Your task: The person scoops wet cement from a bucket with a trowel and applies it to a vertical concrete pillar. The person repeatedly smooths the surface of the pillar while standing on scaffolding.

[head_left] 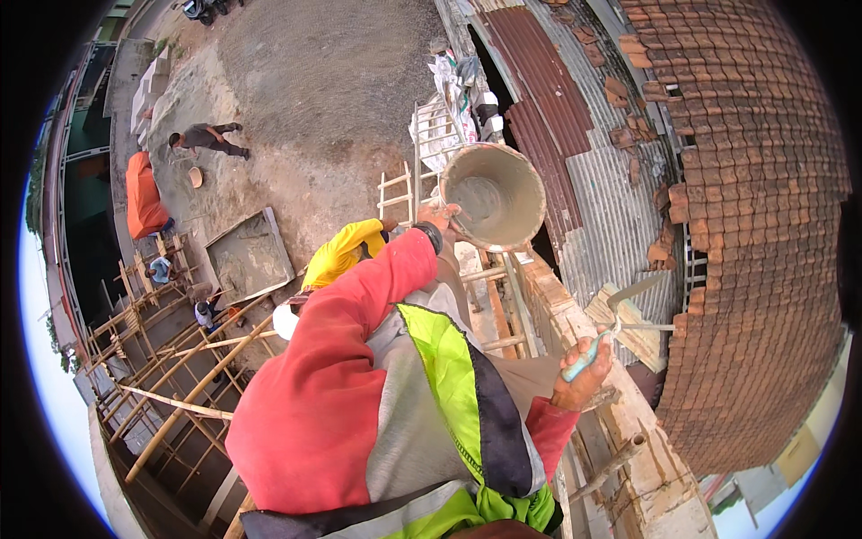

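Observation:
My left hand (438,216) grips the near-left rim of a round bucket (521,202). The bucket tilts toward me, with wet grey mortar (478,198) at its bottom and smears on its inner wall. In my right hand (582,377) is a trowel (585,358), its pale blue handle wrapped by my fingers. The metal blade points up and away, over a light wooden board (645,345) beside the wall. Below that hand runs the rough top of the wall (561,301).
A co-worker in a yellow top (341,253) stands close on my left, beside a ladder (434,135). Bamboo scaffolding (171,404) fills the lower left. A person in dark clothes (211,136) and a mortar trough (278,238) are far below. Tiled roof (754,225) lies right.

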The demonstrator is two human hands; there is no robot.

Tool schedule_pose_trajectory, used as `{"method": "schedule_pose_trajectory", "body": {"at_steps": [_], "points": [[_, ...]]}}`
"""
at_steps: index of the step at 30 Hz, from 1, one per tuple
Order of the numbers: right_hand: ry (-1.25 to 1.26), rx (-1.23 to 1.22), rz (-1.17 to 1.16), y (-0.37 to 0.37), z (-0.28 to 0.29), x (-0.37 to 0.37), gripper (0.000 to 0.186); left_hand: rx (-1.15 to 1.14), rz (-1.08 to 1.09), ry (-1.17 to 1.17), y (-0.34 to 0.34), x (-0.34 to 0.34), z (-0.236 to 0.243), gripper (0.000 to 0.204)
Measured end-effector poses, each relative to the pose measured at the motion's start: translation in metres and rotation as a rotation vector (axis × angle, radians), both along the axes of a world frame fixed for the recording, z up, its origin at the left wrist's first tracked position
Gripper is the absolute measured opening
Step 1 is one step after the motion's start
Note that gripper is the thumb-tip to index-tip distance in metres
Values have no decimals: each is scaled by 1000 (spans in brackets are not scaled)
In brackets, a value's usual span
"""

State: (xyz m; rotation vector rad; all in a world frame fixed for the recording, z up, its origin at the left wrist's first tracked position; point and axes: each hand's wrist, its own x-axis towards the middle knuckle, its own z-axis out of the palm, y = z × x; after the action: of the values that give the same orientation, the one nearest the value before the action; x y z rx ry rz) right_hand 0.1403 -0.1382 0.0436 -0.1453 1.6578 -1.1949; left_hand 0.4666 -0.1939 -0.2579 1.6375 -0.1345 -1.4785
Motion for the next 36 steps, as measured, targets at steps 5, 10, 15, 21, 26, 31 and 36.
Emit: {"method": "schedule_pose_trajectory", "body": {"at_steps": [5, 10, 15, 21, 26, 31, 36], "points": [[-28, 9, 73, 7, -14, 8, 35, 93, 489, -183, -4, 201, -22, 52], [-12, -29, 97, 24, -8, 34, 31, 326, 619, -357, -29, 297, 20, 87], [57, -18, 75, 44, -10, 44, 31, 320, -15, -521, -58, 226, -33, 46], [548, -77, 139, 73, -7, 27, 44, 108, -724, 169, -71, 24, -106, 31], [1042, -182, -25, 105, 46, 29, 52, 198, -1002, 454, -120, -148, -60, 37], [1180, -50, -362, 160, 51, 31, 49, -550, -1287, 19, -111, -282, 98, 37], [1308, 248, -756, 219, 55, 42, 42, -1354, -1398, 29, -56, -377, 253, 21]]}}
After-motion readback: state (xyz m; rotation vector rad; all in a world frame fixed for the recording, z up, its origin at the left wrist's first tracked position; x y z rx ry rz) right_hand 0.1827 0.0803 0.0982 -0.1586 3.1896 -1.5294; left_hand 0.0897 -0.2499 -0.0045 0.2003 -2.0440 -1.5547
